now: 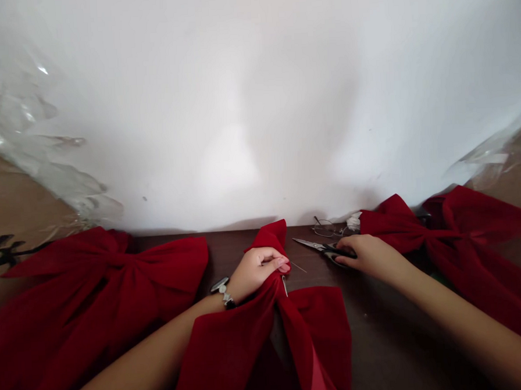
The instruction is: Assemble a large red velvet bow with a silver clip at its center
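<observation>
My left hand (264, 267), with a bracelet at the wrist, pinches the gathered centre of a red fabric bow (233, 342). A thin needle (298, 267) sticks out beside my fingertips, and a metal safety pin (284, 285) hangs just below them on the bow. To the right, my right hand (363, 253) is closed on the black handles of a pair of scissors (318, 245). The blades point left toward the bow and look nearly closed. The curled fingertips are partly hidden behind the handles.
Another red bow (124, 260) lies at the left, and more red bows (437, 232) lie at the right. Eyeglasses (326, 229) rest at the back of the dark table (376, 323), by the white wall (186, 106). Clear plastic wrapping (34, 131) stands at the left.
</observation>
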Tool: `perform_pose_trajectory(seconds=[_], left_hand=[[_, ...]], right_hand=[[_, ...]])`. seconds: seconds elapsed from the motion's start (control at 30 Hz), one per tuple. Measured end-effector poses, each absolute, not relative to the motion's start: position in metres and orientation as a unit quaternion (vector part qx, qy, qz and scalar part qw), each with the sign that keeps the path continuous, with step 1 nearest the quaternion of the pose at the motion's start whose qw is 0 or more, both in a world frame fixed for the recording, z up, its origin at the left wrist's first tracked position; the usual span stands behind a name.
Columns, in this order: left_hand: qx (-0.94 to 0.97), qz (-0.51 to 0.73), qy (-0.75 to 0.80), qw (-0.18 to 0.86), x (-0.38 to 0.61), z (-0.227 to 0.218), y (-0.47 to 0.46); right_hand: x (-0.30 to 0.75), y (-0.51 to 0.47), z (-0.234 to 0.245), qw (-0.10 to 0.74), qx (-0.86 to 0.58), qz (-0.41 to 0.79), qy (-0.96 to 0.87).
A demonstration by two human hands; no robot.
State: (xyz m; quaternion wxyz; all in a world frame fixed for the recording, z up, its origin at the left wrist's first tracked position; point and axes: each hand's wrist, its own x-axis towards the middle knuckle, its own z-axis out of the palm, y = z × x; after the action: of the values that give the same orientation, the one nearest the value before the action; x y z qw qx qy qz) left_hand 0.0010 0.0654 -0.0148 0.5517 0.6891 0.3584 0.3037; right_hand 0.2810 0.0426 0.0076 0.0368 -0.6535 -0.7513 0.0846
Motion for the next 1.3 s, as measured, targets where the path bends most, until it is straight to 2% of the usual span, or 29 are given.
perform_pose_trajectory(seconds=[0.1, 0.17, 0.33, 0.5, 0.77, 1.1, 1.3], left_hand=[[0.684, 0.308, 0.358, 0.556, 0.000, -0.015, 0.065], [0.682, 0.310, 0.359, 0.557, 0.000, -0.016, 0.065], [0.689, 0.316, 0.352, 0.549, -0.001, -0.021, 0.067], [0.697, 0.316, 0.354, 0.537, -0.003, -0.018, 0.065], [0.700, 0.312, 0.352, 0.537, -0.002, -0.019, 0.067], [0.706, 0.308, 0.351, 0.532, -0.003, -0.020, 0.068], [0.700, 0.306, 0.352, 0.541, -0.002, -0.019, 0.068]], right_hand=[[0.270, 0.034, 0.018, 0.034, -0.637, 0.050, -0.768], [0.258, 0.029, 0.025, 0.061, -0.613, 0.046, -0.787], [0.215, 0.033, 0.027, 0.089, -0.561, 0.098, -0.817], [0.187, 0.050, 0.009, 0.061, -0.579, 0.120, -0.804], [0.174, 0.043, -0.008, 0.041, -0.582, 0.078, -0.808], [0.187, 0.048, -0.002, 0.038, -0.547, 0.091, -0.832], [0.177, 0.044, 0.000, -0.004, -0.537, 0.036, -0.843]])
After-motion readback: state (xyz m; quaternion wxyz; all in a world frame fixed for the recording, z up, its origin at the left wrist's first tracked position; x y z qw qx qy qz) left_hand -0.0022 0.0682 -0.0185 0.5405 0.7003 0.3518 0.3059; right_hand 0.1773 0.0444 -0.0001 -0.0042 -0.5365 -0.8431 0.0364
